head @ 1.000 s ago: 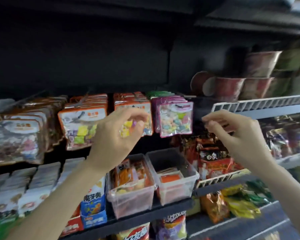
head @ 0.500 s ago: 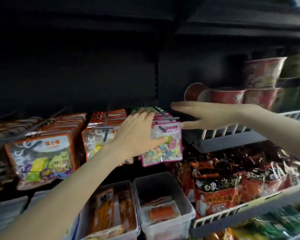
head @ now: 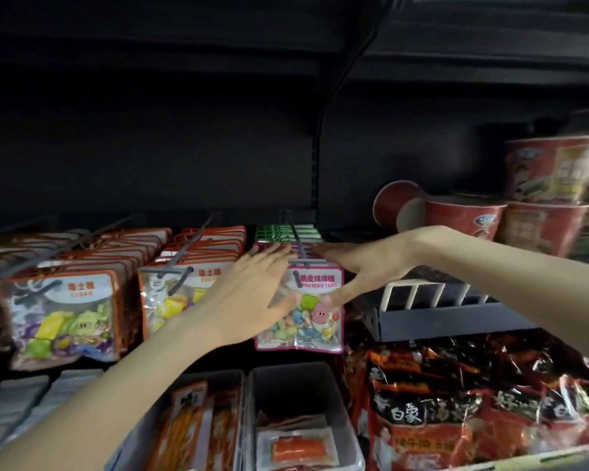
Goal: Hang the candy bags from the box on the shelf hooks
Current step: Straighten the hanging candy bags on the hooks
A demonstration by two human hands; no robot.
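A row of pink-edged candy bags (head: pixel 306 321) hangs on a grey shelf hook (head: pixel 295 236), with green bags behind them. My left hand (head: pixel 252 294) lies flat against the left side of the pink row, fingers straight. From the right, my right hand (head: pixel 357 270) presses on the tops of the same bags with straight fingers, its thumb down along the front bag. Neither hand holds a bag. Orange-edged candy bags (head: pixel 174 297) hang on the hooks to the left. No box is in view.
Red noodle cups (head: pixel 470 219) stand on the upper right shelf behind a slotted divider (head: pixel 432 311). Red noodle packs (head: pixel 473 402) fill the shelf below. Two clear bins (head: pixel 286 379) of snacks sit under the hanging bags. More orange bags (head: pixel 62 317) hang far left.
Both hands moved in onto the pink bag row: the left slid right to its side, the right came down onto the bag tops. The camera moved closer and lower.
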